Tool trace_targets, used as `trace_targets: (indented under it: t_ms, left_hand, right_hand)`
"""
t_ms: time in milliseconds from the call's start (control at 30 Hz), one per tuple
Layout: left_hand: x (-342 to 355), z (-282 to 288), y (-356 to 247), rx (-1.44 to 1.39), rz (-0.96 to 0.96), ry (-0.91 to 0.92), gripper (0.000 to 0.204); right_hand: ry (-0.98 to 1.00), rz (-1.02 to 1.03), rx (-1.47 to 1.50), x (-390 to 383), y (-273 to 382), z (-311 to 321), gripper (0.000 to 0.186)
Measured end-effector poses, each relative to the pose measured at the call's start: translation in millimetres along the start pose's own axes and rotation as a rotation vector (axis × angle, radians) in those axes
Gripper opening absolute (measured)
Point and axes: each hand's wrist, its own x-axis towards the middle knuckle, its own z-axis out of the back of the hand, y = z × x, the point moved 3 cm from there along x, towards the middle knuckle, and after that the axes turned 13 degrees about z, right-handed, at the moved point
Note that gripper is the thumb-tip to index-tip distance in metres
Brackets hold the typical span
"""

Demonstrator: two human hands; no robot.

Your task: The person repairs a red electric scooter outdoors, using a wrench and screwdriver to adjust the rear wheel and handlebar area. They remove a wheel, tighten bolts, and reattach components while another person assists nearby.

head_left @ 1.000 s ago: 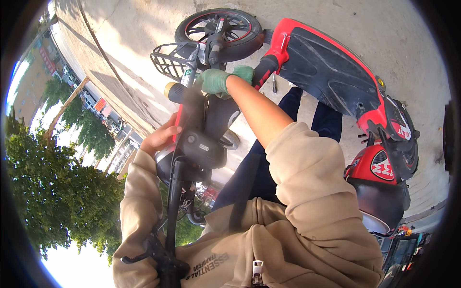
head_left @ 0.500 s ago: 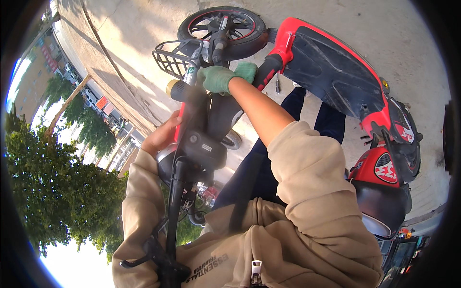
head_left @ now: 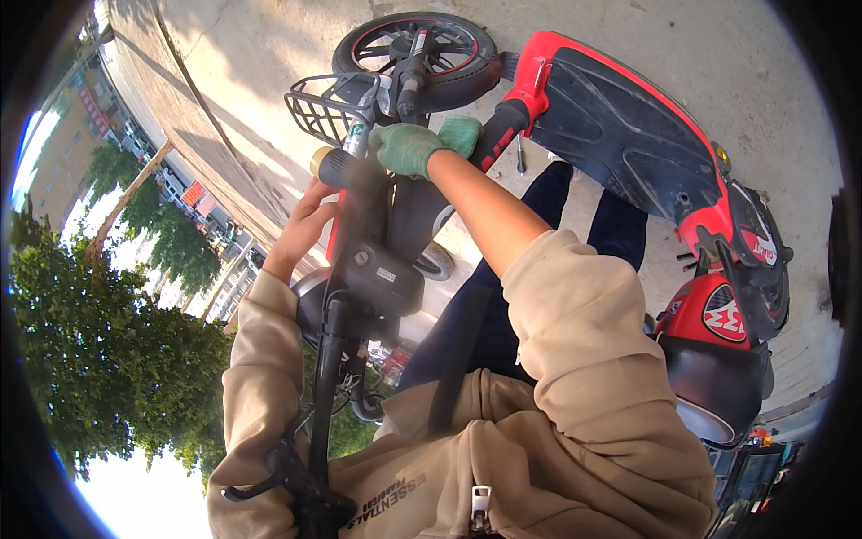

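A red and black electric scooter is in front of me, its front panel and dark column standing close. My right hand, in a green knitted glove, is curled against the dark upper part near the wire basket; what its fingers grip is hidden. Another green fabric piece sits beside that wrist. My bare left hand is at the left edge of the red panel, thumb and fingers apart, fingertips partly behind a dark cylinder with a pale yellow end. A black box-shaped housing is below the hands.
The front wheel and basket are at the far side. A black footboard and red rear body extend right. A screwdriver-like tool is on the concrete. A black handlebar lever is near my left sleeve.
My left hand has slid up along the red panel toward the pale-ended cylinder, and its fingers have shifted. My gloved right hand has stayed in place.
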Motion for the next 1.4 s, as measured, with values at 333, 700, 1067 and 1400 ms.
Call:
trace_targets:
  t_ms: [333,700,1067,1400]
  left_hand:
    - [23.3,7.3,14.3,-0.021,0.028,0.047,0.051]
    - [16.2,9.7,-10.4,0.042,-0.12,0.033,0.038]
    - [-165.3,23.8,-23.8,-0.195,-0.424,-0.151,0.04]
    - [-347.6,-57.2,98.5,-0.406,-0.676,-0.621,0.029]
  right_hand:
    - [-0.031,0.011,0.007,1.4,-12.1,-4.4,0.038]
    - [-0.894,-0.023,0.618,-170.6,-89.9,20.5,0.03]
    - [-1.12,0.058,0.575,-350.8,-89.8,-7.1,0.025]
    - [-0.99,0.162,0.447,-465.5,-71.8,-35.7,0.025]
